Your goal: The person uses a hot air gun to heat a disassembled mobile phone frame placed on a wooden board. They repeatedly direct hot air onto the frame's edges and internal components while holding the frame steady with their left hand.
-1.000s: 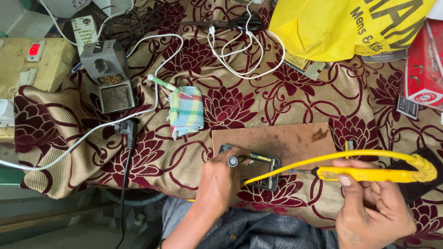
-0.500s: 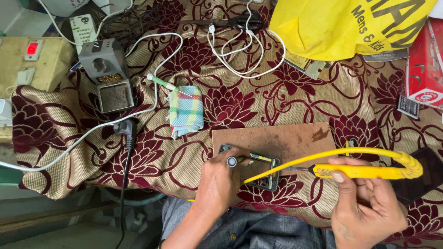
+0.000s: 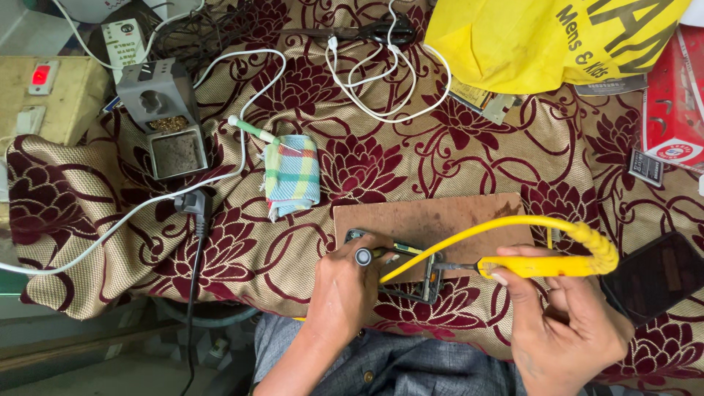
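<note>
The left hand point(image 3: 345, 293) presses down on a small dark phone frame point(image 3: 411, 275) that lies at the near edge of a brown board point(image 3: 440, 220), and its grip is closed around a small round-ended tool point(image 3: 364, 257), though the view is too poor to tell what kind. The right hand point(image 3: 565, 323) is clenched on a yellow soldering iron point(image 3: 543, 265), whose metal tip points left and meets the frame. The yellow cable point(image 3: 499, 226) of the iron curves over the board. The board rests on a counter covered by a cream cloth with maroon flowers point(image 3: 411, 161). Farther left are a checked rag point(image 3: 292, 176) and a grey iron stand point(image 3: 165, 117).
</note>
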